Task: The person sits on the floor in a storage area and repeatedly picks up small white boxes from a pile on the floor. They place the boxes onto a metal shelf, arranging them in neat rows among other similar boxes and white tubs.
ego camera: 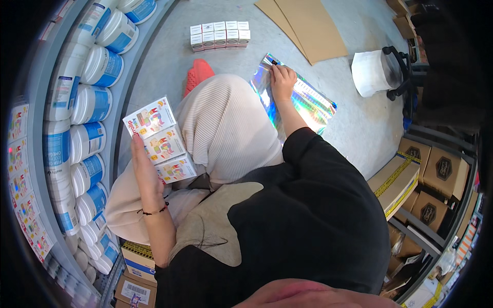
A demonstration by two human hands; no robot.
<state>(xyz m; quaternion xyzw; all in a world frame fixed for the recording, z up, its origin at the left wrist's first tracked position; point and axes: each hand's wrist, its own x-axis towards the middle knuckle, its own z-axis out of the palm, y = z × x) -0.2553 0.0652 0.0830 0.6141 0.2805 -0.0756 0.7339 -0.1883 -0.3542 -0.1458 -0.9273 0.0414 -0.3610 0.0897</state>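
Observation:
My left hand [145, 167] holds a row of three small white cartons [163, 144] against my raised knee. The cartons bear colourful cartoon pictures and printing. On the floor to the right of my knee lies a shiny holographic slider bag [265, 90], flat and partly under my right forearm. My right hand [283, 81] is on the bag's top corner, its fingertips at the black slider [274, 62]. The bag's near end is hidden behind my knee and arm.
Small white boxes [220, 37] stand in two rows on the concrete floor. Flat cardboard sheets [308, 27] lie farther off. White tubs [103, 66] fill the left shelf. At right are a wheeled chair base [398, 73], a white sheet [368, 75] and shelved cartons [443, 169].

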